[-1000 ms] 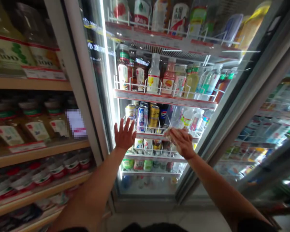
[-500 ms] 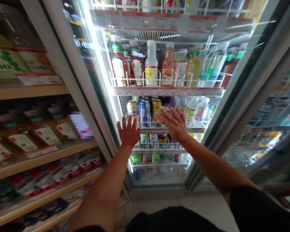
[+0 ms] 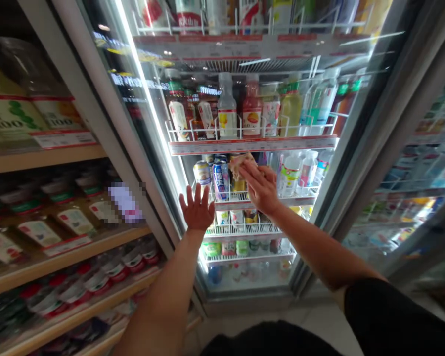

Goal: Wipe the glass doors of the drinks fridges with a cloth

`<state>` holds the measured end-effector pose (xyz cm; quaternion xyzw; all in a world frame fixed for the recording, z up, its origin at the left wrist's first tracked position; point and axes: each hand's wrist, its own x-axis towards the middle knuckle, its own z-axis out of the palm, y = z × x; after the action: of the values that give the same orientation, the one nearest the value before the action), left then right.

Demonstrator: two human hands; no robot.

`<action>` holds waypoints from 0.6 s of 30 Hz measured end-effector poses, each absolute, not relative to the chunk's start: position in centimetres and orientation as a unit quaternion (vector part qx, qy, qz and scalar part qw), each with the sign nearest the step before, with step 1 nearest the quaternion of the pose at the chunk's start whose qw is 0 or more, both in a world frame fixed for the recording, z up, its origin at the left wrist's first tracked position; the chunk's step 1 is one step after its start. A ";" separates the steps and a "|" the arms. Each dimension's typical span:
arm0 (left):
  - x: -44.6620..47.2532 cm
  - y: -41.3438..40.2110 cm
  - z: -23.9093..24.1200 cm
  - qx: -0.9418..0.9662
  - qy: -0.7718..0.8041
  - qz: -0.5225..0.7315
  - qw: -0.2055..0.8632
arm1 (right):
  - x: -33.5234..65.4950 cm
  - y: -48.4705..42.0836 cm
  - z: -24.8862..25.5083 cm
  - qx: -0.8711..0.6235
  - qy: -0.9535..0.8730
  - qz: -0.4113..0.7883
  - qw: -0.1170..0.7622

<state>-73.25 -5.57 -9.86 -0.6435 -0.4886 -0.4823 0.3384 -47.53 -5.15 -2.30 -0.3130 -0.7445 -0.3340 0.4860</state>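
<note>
My left hand (image 3: 197,210) lies flat against the glass door (image 3: 159,148) of a lit drinks fridge, fingers spread, holding nothing. My right hand (image 3: 261,188) presses a pale crumpled cloth (image 3: 240,162) onto the same glass, a little higher and to the right. Behind the glass near the cloth stand drink cans (image 3: 219,177) on a wire shelf. Above them is a row of bottles (image 3: 227,111) over a price strip.
Wooden shelves (image 3: 52,158) with bottled drinks run along the left. The fridge's grey door frame (image 3: 96,123) separates them from the glass. A second glass fridge door (image 3: 422,168) stands to the right. Pale floor (image 3: 311,321) shows below.
My right hand has slid the cloth up and to the left across the glass. My left hand has stayed flat in about the same spot.
</note>
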 end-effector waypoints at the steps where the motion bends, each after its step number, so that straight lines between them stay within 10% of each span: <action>1: -73.3 -5.6 -9.9 -0.645 -0.487 -0.482 0.338 | -47.8 -5.1 -2.1 -0.323 -0.729 -0.330 0.505; 18: -73.4 -5.4 -9.5 -0.628 -0.453 -0.474 0.420 | -51.5 -6.4 -3.0 -0.202 -0.775 -0.325 0.504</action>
<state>-73.36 -5.44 -9.51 -0.6277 -0.4527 -0.4742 0.4198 -51.52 -6.37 -2.96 -0.2022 -0.7746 -0.3246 0.5038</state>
